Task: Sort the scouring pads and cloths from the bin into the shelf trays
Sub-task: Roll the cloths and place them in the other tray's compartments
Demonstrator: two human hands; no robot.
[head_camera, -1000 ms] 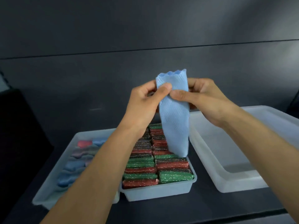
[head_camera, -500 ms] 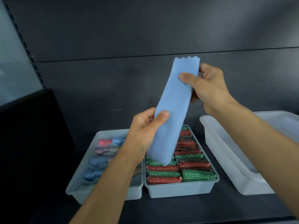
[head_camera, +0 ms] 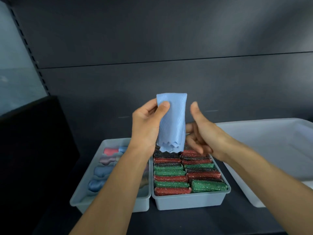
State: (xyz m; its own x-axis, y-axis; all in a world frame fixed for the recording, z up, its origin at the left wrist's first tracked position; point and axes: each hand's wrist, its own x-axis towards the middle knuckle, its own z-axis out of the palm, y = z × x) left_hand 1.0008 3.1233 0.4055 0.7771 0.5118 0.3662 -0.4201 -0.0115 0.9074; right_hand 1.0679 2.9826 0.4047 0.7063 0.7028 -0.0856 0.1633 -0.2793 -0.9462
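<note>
One cloth point(head_camera: 172, 119), two trays point(head_camera: 189, 201), one bin point(head_camera: 271, 133)

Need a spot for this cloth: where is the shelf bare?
Free: the white bin at right looks bare inside, and the shelf strip in front of both trays. Crowded: the pad tray is packed full; the cloth tray has its visible rows filled.

The cloth point(head_camera: 171, 119) you held up was pale blue with a fine diamond weave. The scouring pads point(head_camera: 186, 175) ran in glittery bands of red, green and near-black inside a pale grey-blue tray point(head_camera: 189, 201), and the folded cloths point(head_camera: 103, 170) in the matching tray point(head_camera: 79, 197) were pink, mauve and blue. The bin point(head_camera: 271, 133) was milky white, and the shelf panel point(head_camera: 152, 39) was dark grey.
</note>
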